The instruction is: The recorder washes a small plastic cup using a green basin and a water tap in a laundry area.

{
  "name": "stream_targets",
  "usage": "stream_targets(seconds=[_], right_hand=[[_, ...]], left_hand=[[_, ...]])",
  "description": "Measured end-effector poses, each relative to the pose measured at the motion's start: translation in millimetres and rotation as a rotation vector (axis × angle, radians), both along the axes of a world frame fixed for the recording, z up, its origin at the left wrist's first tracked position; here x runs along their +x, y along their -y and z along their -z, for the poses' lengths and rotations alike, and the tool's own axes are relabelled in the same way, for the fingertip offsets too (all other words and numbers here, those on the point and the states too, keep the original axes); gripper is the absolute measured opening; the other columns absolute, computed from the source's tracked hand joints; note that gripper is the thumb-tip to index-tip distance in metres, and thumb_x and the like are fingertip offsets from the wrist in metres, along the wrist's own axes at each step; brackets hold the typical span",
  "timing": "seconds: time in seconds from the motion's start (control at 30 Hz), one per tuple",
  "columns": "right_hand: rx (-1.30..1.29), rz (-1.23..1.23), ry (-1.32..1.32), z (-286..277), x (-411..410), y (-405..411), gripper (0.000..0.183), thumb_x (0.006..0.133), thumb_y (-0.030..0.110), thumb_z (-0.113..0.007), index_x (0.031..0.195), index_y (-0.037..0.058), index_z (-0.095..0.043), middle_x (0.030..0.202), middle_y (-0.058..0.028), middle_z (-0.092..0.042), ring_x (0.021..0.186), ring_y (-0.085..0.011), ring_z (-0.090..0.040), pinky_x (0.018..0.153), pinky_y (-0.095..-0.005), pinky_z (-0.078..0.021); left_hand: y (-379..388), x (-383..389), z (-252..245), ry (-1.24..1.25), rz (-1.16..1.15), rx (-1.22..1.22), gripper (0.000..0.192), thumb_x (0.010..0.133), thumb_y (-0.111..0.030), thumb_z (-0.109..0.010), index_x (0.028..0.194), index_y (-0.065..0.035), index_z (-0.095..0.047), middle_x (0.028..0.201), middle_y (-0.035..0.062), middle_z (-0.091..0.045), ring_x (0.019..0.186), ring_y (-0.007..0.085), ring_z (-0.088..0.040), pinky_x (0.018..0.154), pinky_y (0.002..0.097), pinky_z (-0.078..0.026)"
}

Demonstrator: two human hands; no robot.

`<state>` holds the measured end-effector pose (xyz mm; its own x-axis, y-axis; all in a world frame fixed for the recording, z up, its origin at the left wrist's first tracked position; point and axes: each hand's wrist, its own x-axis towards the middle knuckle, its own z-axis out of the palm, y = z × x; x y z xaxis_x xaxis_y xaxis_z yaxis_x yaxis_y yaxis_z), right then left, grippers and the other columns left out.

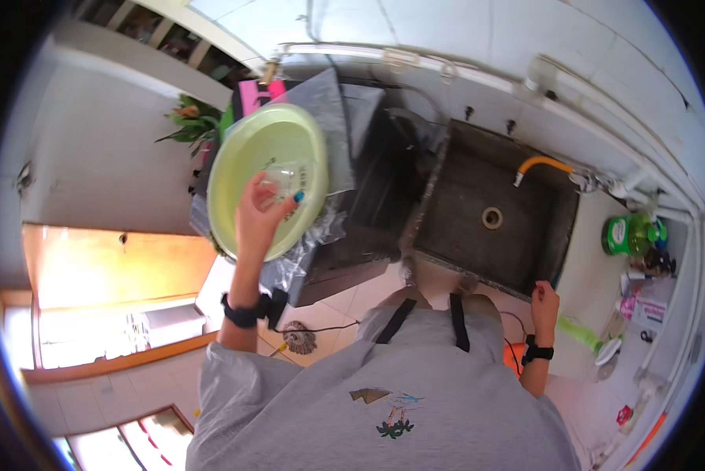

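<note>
My left hand grips a clear cup, see-through and hard to make out in full. Beneath that hand is a pale green plastic basin, with dark printing showing on its inside. The cup is over or inside the basin; I cannot tell whether it touches the bottom. My right hand, its fingers curled in, hangs beside the front right corner of a dark stone sink. I see nothing in it, and whether it touches the sink rim is unclear.
An orange-tipped faucet reaches over the sink. Green detergent bottles stand to the right. Clear plastic sheeting lies around the basin on a dark cabinet. A mop head is on the tiled floor.
</note>
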<state>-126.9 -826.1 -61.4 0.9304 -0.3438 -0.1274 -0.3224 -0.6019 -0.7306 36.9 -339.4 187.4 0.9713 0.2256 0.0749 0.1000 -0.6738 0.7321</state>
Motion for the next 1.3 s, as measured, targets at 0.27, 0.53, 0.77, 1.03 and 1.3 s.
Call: stream_targets(seconds=[0.27,0.53,0.77,1.03,1.3], right_hand=[[-0.085,0.054,-0.103,-10.4,11.7,-34.7,0.018,0.080,0.015,-0.055,0.088,0.0009,-0.061,0.082,-0.0201,-0.063,0.081,-0.0366,-0.061,0.068,-0.0411,-0.0481],[-0.062,0.229,-0.123,-11.7,-4.4,-31.5,0.019,0.079,0.019,-0.056,0.084,0.0024,-0.063,0.079,-0.0187,-0.064,0.078,-0.0374,-0.061,0.067,-0.0424,-0.0485],[-0.110,0.284,-0.197,3.5,-32.8,-15.3,0.020,0.078,0.020,-0.056,0.084,0.0024,-0.064,0.081,-0.0208,-0.063,0.081,-0.0386,-0.061,0.072,-0.0437,-0.0482],[-0.007,0.183,-0.177,23.2,-38.6,-14.3,0.021,0.077,0.018,-0.056,0.084,-0.0003,-0.064,0.083,-0.0225,-0.063,0.083,-0.0393,-0.060,0.074,-0.0426,-0.0482],[0.062,0.092,-0.302,70.5,-42.2,-1.3,0.024,0.077,0.023,-0.058,0.084,0.0007,-0.064,0.085,-0.0218,-0.063,0.085,-0.0395,-0.060,0.075,-0.0430,-0.0481]], left_hand=[[-124.8,10.1,15.8,-0.150,-0.097,0.884,0.068,0.058,-0.038,-0.079,0.105,0.0039,-0.053,0.096,0.0230,-0.062,0.088,0.0383,-0.061,0.075,0.0418,-0.050],[-127.6,38.0,62.9,-0.397,-0.056,0.505,0.048,0.058,-0.034,-0.077,0.084,0.0040,-0.062,0.074,0.0179,-0.065,0.073,0.0287,-0.065,0.069,0.0365,-0.051],[-107.3,36.4,52.9,-0.641,-0.426,-0.742,0.078,0.072,-0.030,-0.068,0.125,0.0146,-0.032,0.115,0.0269,-0.049,0.104,0.0365,-0.054,0.087,0.0391,-0.048],[-112.1,24.4,40.0,-0.511,-0.326,-1.393,0.092,0.078,-0.026,-0.063,0.136,0.0133,-0.003,0.132,0.0337,-0.027,0.121,0.0427,-0.037,0.100,0.0412,-0.039],[-72.2,11.8,0.2,-0.430,-0.288,-1.341,0.069,0.080,-0.028,-0.064,0.122,0.0126,-0.028,0.122,0.0306,-0.036,0.117,0.0410,-0.040,0.099,0.0407,-0.040]])
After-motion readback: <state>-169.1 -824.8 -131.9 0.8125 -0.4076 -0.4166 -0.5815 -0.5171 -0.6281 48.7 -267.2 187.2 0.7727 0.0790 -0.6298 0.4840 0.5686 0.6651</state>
